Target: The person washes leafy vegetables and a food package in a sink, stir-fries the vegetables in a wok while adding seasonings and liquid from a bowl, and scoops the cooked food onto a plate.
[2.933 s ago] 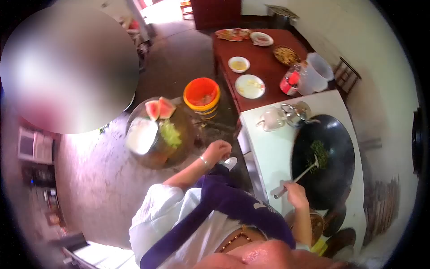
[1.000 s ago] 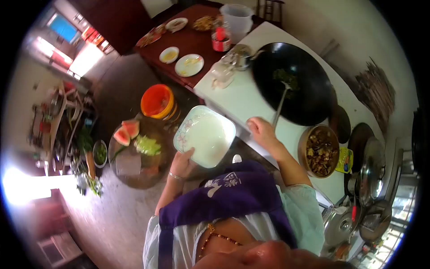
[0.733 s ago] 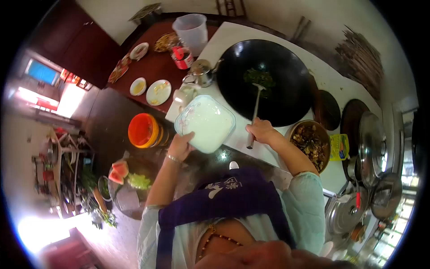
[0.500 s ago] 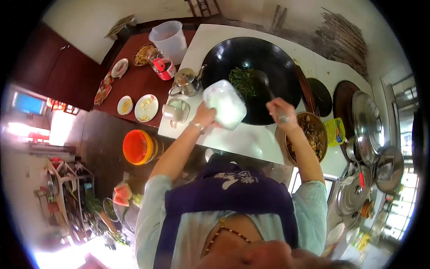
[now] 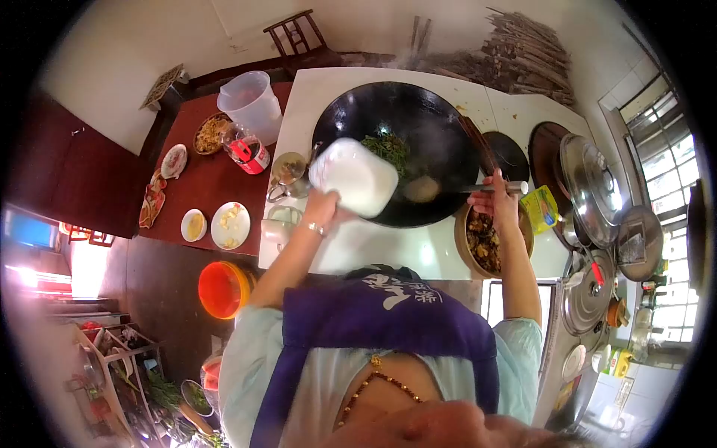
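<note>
My left hand (image 5: 323, 212) grips the near left edge of a white square bowl (image 5: 355, 179), held over the near left rim of a large black wok (image 5: 448, 149). Chopped greens (image 5: 387, 151) lie in the wok. My right hand (image 5: 499, 201) is closed on the handle of a metal ladle (image 5: 515, 187), whose head rests low in the wok beside the greens. Faint steam hangs over the wok. Just below my right hand stands a round bowl (image 5: 485, 250) of dark cooked food.
A metal teapot (image 5: 290, 170) and a white lidded jar (image 5: 278, 228) stand left of the wok. Plates, a red-labelled jar (image 5: 251, 154) and a plastic bucket (image 5: 254, 104) are on the red table (image 5: 179, 216). Large lids (image 5: 590, 179) line the right. An orange bucket (image 5: 222, 290) sits lower left.
The white bowl has come from beside the counter to over the wok's rim. The ladle has swung rightward, with my right hand on its handle. The view has shifted toward the wok.
</note>
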{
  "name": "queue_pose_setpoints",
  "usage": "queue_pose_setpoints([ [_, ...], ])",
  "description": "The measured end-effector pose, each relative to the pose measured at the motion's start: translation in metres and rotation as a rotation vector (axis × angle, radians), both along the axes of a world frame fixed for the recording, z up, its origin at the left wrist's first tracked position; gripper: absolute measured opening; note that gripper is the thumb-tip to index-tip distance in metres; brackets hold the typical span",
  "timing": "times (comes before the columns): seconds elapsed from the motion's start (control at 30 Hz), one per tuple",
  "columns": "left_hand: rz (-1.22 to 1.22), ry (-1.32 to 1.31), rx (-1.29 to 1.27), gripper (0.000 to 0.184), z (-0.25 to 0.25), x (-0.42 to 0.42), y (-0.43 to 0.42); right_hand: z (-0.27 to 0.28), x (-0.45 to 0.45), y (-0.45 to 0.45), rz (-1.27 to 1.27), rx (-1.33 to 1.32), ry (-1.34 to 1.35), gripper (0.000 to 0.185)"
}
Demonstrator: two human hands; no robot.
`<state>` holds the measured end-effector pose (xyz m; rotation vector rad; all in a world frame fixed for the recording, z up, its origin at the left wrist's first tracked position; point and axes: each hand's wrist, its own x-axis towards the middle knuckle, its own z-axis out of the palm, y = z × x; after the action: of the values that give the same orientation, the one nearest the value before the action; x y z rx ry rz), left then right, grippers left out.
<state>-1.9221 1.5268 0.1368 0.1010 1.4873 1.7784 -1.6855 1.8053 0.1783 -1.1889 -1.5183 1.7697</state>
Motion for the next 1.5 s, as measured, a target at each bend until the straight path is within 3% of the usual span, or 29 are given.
queue_pose_setpoints([
  [0.1, 0.055, -0.240, 0.024, 0.049, -0.016, 0.024, -0.036, 0.003, -0.001, 0.011, 0.071, 0.066, -0.124, 0.047],
  [0.27, -0.023, -0.262, 0.190, 0.054, -0.071, 0.052, -0.078, -0.069, -0.044, 0.008, 0.057, -0.038, 0.119, 0.042],
  [0.37, -0.012, -0.300, 0.248, 0.059, -0.071, 0.064, -0.085, -0.095, -0.079, 0.010, 0.233, -0.036, 0.277, 0.042],
  [0.47, 0.026, -0.254, 0.229, 0.059, -0.070, 0.070, -0.084, -0.054, -0.091, 0.005, 0.427, 0.237, 0.101, 0.040],
  [0.57, 0.033, -0.274, 0.270, 0.060, -0.066, 0.074, -0.080, -0.029, -0.097, -0.003, 0.360, 0.214, 0.174, 0.037],
  [0.6, 0.059, -0.285, 0.291, 0.060, -0.064, 0.077, -0.077, -0.040, -0.103, -0.004, 0.330, 0.174, 0.232, 0.036],
  [0.7, 0.078, -0.230, 0.250, 0.060, -0.065, 0.078, -0.072, -0.072, -0.101, 0.000, 0.381, 0.144, -0.007, 0.035],
  [0.73, 0.074, -0.220, 0.252, 0.060, -0.067, 0.075, -0.073, -0.071, -0.092, 0.006, 0.414, 0.123, 0.078, 0.035],
  [0.93, 0.076, -0.204, 0.231, 0.060, -0.061, 0.074, -0.074, 0.019, -0.045, 0.023, 0.405, 0.109, -0.173, 0.038],
  [1.03, 0.175, -0.075, -0.014, 0.061, -0.036, 0.074, -0.063, -0.003, -0.062, -0.001, 0.362, 0.079, -0.145, 0.040],
  [1.13, 0.224, 0.235, -0.137, 0.058, -0.033, 0.063, -0.049, -0.063, -0.100, -0.007, 0.302, -0.037, 0.117, 0.037],
  [1.23, 0.222, 0.598, -0.313, 0.053, -0.052, 0.043, -0.044, -0.074, -0.105, 0.000, 0.259, -0.134, 0.280, 0.033],
  [1.27, 0.232, 0.883, -0.389, 0.048, -0.056, 0.042, -0.044, -0.072, -0.102, 0.006, 0.254, -0.143, 0.312, 0.033],
  [1.37, 0.301, 1.125, -0.484, 0.047, -0.044, 0.044, -0.033, -0.044, -0.068, 0.015, 0.346, 0.002, 0.135, 0.032],
  [1.5, 0.261, 1.120, -0.513, 0.045, -0.031, 0.047, -0.026, -0.010, -0.039, 0.024, 0.429, 0.126, -0.080, 0.023],
])
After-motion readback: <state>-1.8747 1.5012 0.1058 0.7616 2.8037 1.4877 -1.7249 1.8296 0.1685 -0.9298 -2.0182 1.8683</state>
